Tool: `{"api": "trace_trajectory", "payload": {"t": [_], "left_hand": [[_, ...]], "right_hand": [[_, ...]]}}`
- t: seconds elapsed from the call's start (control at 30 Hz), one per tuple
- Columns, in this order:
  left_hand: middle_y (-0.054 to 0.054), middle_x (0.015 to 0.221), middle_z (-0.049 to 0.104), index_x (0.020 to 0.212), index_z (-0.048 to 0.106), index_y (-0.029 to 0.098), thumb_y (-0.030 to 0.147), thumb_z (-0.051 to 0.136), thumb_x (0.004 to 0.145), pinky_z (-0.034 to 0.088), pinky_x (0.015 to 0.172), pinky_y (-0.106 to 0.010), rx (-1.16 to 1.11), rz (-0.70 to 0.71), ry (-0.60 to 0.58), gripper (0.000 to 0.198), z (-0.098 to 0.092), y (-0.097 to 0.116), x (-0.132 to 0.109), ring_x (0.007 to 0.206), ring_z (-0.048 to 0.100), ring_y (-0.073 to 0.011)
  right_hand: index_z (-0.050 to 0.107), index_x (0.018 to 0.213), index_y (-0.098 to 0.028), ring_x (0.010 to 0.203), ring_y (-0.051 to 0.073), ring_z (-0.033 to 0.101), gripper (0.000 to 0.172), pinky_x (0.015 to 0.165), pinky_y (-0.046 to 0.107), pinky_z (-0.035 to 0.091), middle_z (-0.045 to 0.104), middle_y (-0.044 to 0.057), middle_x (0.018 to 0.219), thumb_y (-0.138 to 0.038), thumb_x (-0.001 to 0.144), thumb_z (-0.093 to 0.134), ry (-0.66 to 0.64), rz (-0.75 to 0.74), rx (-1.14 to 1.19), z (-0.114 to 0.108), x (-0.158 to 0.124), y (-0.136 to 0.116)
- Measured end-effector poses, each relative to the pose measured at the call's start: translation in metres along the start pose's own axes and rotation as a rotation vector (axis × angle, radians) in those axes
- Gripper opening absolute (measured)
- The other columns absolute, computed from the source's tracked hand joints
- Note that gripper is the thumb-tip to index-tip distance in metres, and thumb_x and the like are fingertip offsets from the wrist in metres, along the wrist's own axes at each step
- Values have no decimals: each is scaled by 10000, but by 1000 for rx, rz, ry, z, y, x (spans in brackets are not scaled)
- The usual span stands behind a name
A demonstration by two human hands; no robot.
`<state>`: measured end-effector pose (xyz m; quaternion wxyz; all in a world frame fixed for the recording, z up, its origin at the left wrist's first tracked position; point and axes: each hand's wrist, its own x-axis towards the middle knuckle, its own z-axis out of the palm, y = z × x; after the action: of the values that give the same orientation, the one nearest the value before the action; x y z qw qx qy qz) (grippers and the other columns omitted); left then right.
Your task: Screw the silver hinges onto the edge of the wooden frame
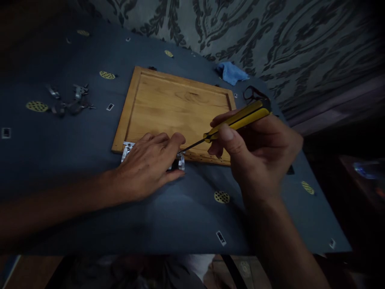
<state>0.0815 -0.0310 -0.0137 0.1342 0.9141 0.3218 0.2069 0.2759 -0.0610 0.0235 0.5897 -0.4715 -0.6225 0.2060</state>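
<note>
A wooden panel point(180, 104) with a raised frame lies flat on the dark table. My right hand point(258, 148) grips a yellow-and-black screwdriver point(240, 120), its tip pointing down and left at a metal hinge point(181, 161) on the panel's near edge. Over that edge rests my left hand point(150, 164), its fingers closed together around the hinge and partly covering it. Another metal hinge point(128, 148) shows at the panel's near left corner, just left of my left hand. Small dark holes run along the near edge to the right of the screwdriver tip.
Several loose metal hinges point(80, 91) lie on the table point(60, 160) at the left. A blue cloth point(231, 73) is at the back right near the patterned wall, with a dark looped object point(254, 93) beside it.
</note>
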Motion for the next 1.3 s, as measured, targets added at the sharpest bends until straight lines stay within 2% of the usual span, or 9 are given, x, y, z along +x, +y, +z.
{"api": "trace_trajectory", "payload": {"t": [0.2, 0.37, 0.47, 0.63, 0.87, 1.0, 1.13, 1.3], "left_hand": [[-50, 1098, 734, 1249, 488, 209, 342, 779, 881, 500, 877, -371, -17, -8, -7, 487, 1, -1, 0, 1032, 699, -264], [-61, 1075, 737, 1231, 490, 193, 333, 795, 873, 499, 851, -370, 6, -6, -36, 491, -2, 1, 1, 1005, 699, -273], [-64, 1080, 739, 1235, 485, 194, 326, 789, 878, 496, 855, -372, 3, -4, -34, 488, -3, 1, 1, 1001, 700, -273], [-67, 1102, 737, 1225, 486, 200, 327, 781, 882, 493, 856, -376, -11, -6, -36, 470, -3, 0, 0, 1024, 699, -281], [-73, 1114, 737, 1209, 490, 200, 348, 777, 890, 481, 853, -377, 2, -23, -44, 454, -3, 1, 0, 1052, 696, -295], [-76, 1123, 734, 1197, 492, 198, 337, 797, 880, 481, 848, -369, -2, -7, -25, 462, -2, 1, 0, 1042, 696, -288], [-73, 1104, 735, 1230, 478, 191, 338, 801, 882, 487, 849, -364, -21, 19, -6, 497, -1, -1, -1, 1026, 697, -280], [-61, 1092, 729, 1215, 494, 211, 322, 785, 882, 490, 845, -359, -16, 6, 4, 457, -1, -1, -1, 1001, 697, -268]], "right_hand": [[739, 840, -238, 463, 95, 604, 176, 400, 238, 530, 710, -27, 754, -369, 832, 857, 19, 5, 29, 2, 1, 2], [783, 1037, -310, 566, 130, 685, 155, 465, 257, 568, 755, -21, 842, -373, 895, 791, -70, -3, 57, -1, 1, 3], [798, 942, -306, 491, 121, 629, 108, 434, 280, 556, 742, -24, 813, -373, 862, 822, -53, 16, 2, -1, 0, 0], [749, 815, -266, 465, 115, 594, 193, 387, 268, 538, 713, -13, 773, -420, 809, 865, -13, 41, 0, 3, 0, -1], [787, 1006, -273, 485, 102, 647, 183, 414, 239, 540, 754, -26, 806, -401, 876, 805, -90, 5, 86, 1, 0, 3], [799, 923, -291, 458, 85, 613, 105, 381, 216, 508, 708, -53, 736, -360, 852, 832, 36, -54, 103, 4, -2, 4], [788, 901, -332, 462, 95, 587, 95, 349, 242, 457, 696, -37, 770, -410, 859, 822, 186, -89, 96, 4, -2, 8], [765, 888, -333, 468, 96, 566, 108, 357, 247, 446, 671, -28, 768, -434, 875, 801, 124, -46, 32, 3, -2, 10]]}}
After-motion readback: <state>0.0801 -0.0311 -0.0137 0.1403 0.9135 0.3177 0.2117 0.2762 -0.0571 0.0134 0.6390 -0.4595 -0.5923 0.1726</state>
